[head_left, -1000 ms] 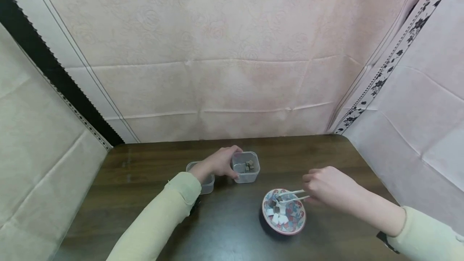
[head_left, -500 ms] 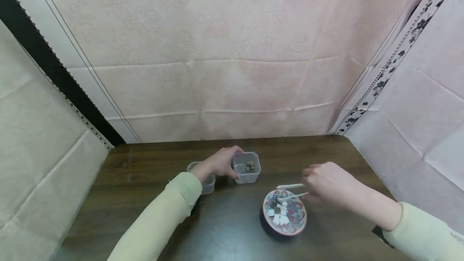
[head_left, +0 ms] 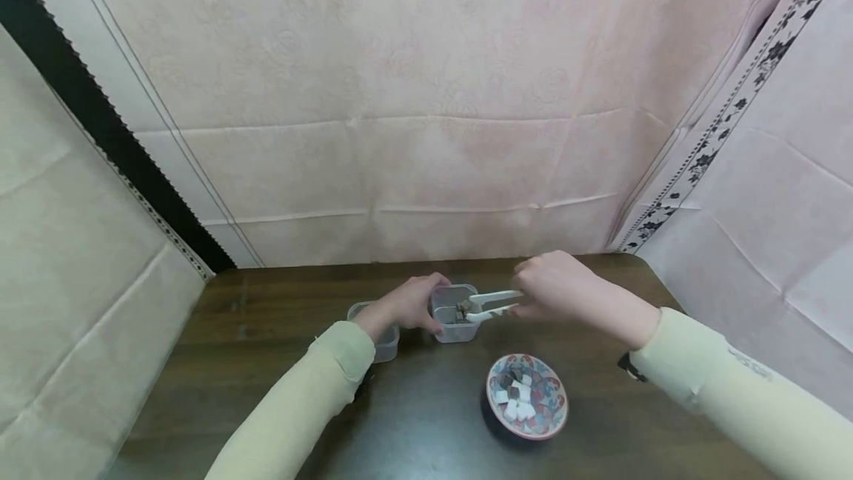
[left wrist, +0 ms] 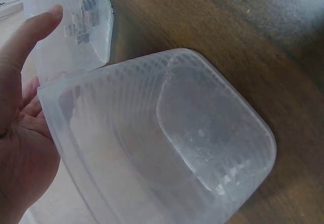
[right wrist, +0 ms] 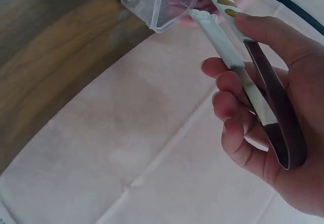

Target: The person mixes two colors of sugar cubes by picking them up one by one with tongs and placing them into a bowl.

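My left hand (head_left: pixel 415 304) grips the left side of a clear plastic container (head_left: pixel 455 333), thumb at the front and fingers at the back. Small grey-brown pieces (head_left: pixel 463 309) lie in it; they also show through the wall in the left wrist view. My right hand (head_left: pixel 553 285) holds a pair of tongs (head_left: pixel 494 296) with white tips and a dark, shiny bent handle (right wrist: pixel 288 127). The tong tips stand apart over the container's right rim, near the pieces. In the right wrist view, thumb and fingers lie on either side of the tongs (right wrist: pixel 218 36).
A second clear container (left wrist: pixel 212 117) sits left of the first, partly under my left wrist. A patterned bowl (head_left: pixel 557 413) with white cubes (head_left: pixel 518 410) and some dark pieces stands nearer me on the brown table (head_left: pixel 266 376). Pale cloth (head_left: pixel 426 132) hangs behind the table.
My right hand has moved the tongs from the bowl leftward and away from me to the container. The tong tips spread apart over the bowl earlier. My left hand stays on the container.
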`<action>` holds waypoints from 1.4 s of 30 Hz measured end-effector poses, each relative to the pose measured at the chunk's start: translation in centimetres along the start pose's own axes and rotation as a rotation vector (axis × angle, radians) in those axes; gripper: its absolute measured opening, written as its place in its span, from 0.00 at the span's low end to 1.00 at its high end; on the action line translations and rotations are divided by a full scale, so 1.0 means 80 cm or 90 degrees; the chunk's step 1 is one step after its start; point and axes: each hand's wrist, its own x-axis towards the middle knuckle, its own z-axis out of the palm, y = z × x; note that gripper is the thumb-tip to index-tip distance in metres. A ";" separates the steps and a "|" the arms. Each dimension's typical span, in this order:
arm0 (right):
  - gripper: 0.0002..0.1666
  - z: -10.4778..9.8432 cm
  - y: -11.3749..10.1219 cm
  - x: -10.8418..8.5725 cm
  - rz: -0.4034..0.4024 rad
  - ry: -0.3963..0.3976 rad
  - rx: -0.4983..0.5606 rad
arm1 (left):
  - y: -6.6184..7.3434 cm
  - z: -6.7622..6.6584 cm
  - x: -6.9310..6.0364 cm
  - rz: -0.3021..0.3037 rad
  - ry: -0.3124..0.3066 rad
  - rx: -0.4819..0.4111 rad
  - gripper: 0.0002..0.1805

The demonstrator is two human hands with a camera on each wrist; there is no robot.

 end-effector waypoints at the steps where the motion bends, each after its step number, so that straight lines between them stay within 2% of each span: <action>1: 0.21 0.002 0.000 0.007 0.006 -0.008 0.008 | 0.000 0.000 0.000 0.001 -0.001 0.001 0.45; 5: 0.22 0.010 -0.002 0.033 0.038 -0.058 0.038 | 0.001 0.000 -0.001 0.007 0.000 0.009 0.46; 11: 0.15 0.027 -0.007 0.064 0.069 -0.148 0.080 | 0.003 -0.002 -0.002 0.009 -0.001 0.005 0.46; 16: 0.13 0.044 -0.011 0.080 0.076 -0.202 0.075 | 0.002 -0.001 -0.001 0.015 -0.002 0.015 0.44; 20: 0.17 0.054 -0.016 0.088 0.082 -0.234 0.078 | 0.001 -0.001 -0.001 0.019 -0.002 0.008 0.45; 28: 0.21 0.065 -0.024 0.103 0.087 -0.265 0.055 | -0.001 -0.001 -0.001 0.022 -0.003 0.004 0.45; 35: 0.19 0.073 -0.028 0.111 0.079 -0.289 0.039 | -0.001 -0.001 0.000 0.025 -0.005 0.010 0.46; 42: 0.18 0.075 -0.029 0.113 0.064 -0.276 0.031 | 0.000 -0.003 0.000 0.015 -0.012 0.007 0.46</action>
